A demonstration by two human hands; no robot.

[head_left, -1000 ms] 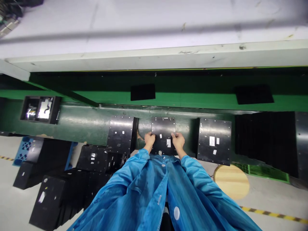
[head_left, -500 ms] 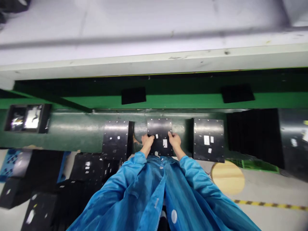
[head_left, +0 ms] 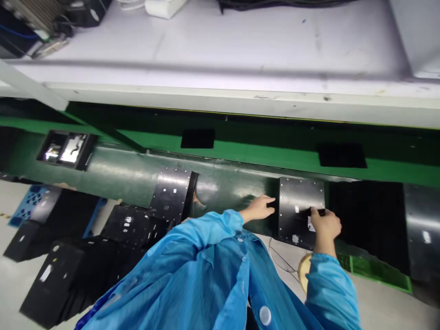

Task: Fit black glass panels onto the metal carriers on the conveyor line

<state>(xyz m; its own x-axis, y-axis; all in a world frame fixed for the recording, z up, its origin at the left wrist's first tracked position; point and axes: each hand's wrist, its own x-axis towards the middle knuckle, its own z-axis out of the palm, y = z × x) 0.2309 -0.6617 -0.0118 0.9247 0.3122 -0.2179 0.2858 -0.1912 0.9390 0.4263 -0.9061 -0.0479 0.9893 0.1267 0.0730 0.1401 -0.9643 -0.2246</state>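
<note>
A flat black panel point(head_left: 298, 197) with rivets along its edges and small white labels lies on a dark stack on the green bench. My right hand point(head_left: 326, 224) is at its right edge, thumb over the top and the other fingers bent at the side. My left hand point(head_left: 259, 209) is off the panel, just left of the stack, fingers stretched towards it and holding nothing. Further left, another stack of black panels point(head_left: 171, 192) stands on the same bench.
The green bench point(head_left: 223, 183) runs beneath a white shelf point(head_left: 213, 98). More black panels point(head_left: 421, 220) stand far right. An open black case point(head_left: 67, 149) sits at the left. Black stacks point(head_left: 65, 279) stand on the floor. A round wooden stool seat point(head_left: 304, 272) is near my right sleeve.
The panel held between both hands in the middle has moved right onto the right-hand stack. My left hand has come off it; my right hand stays at its right edge. The view has turned slightly.
</note>
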